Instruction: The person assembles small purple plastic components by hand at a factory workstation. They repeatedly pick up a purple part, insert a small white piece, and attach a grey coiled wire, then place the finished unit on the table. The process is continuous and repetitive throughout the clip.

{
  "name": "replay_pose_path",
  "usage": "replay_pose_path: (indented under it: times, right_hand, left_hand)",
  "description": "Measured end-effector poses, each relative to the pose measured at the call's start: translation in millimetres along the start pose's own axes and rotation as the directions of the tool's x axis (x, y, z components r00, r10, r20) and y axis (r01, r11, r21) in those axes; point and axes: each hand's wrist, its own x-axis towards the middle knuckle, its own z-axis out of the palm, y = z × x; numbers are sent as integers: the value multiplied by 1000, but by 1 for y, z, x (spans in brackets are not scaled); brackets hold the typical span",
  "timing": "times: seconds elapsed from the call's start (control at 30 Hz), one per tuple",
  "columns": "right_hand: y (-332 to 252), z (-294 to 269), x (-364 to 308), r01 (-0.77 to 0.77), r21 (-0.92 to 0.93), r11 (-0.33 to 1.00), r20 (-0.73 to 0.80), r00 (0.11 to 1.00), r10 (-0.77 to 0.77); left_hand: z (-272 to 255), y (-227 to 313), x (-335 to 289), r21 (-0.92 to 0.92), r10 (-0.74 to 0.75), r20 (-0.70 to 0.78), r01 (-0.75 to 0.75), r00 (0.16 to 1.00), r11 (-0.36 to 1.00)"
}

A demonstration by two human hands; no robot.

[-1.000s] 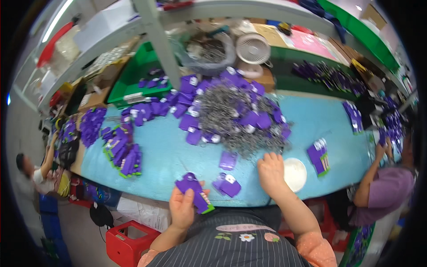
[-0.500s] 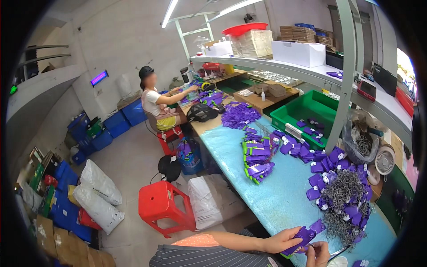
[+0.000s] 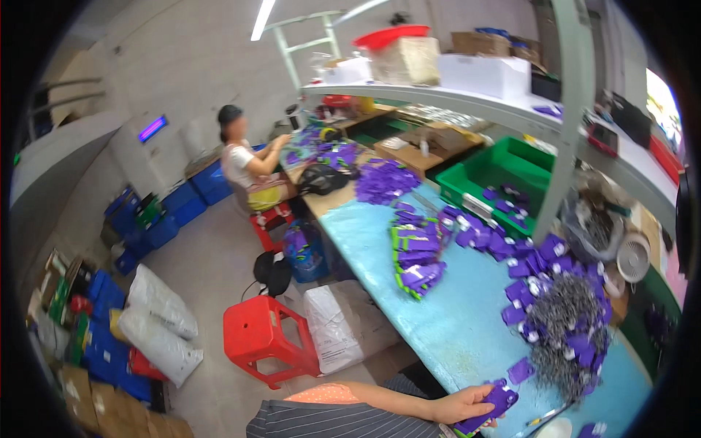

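Purple piece [image 3: 502,397] in our left hand [image 3: 461,406], at the near edge of the blue table [image 3: 456,339].
We hold it pinched between thumb and fingers – our right hand we cannot see. If this grip loosens, the piece may slip down, we judge – perhaps beside the other purple piece [image 3: 521,371], near the metal rings [image 3: 562,314].

Compared with a second ago, the view swings left, bringing in the red stool's [image 3: 252,328] legs and the white sacks [image 3: 157,317] on the far left floor. Since the half-second mark, the right hand leaves the purple piece [image 3: 502,400], exposing more of a slim tool [image 3: 541,417] on the near bench [image 3: 456,332]; the far-left co-worker's [image 3: 241,162] hands draw back.
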Motion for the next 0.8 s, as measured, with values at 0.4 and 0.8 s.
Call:
replay_pose_path:
  times: [0.4,0.8]
  right_hand:
    - [14,-13,-45,-581,97,808,2,812,583]
    - [-1,2,-42,-587,393,708,19,775,632]
  left_hand:
    - [30,9,15,146,-123,-171,149,978,978]
    - [33,16,12,160,-169,-75,180,983,971]
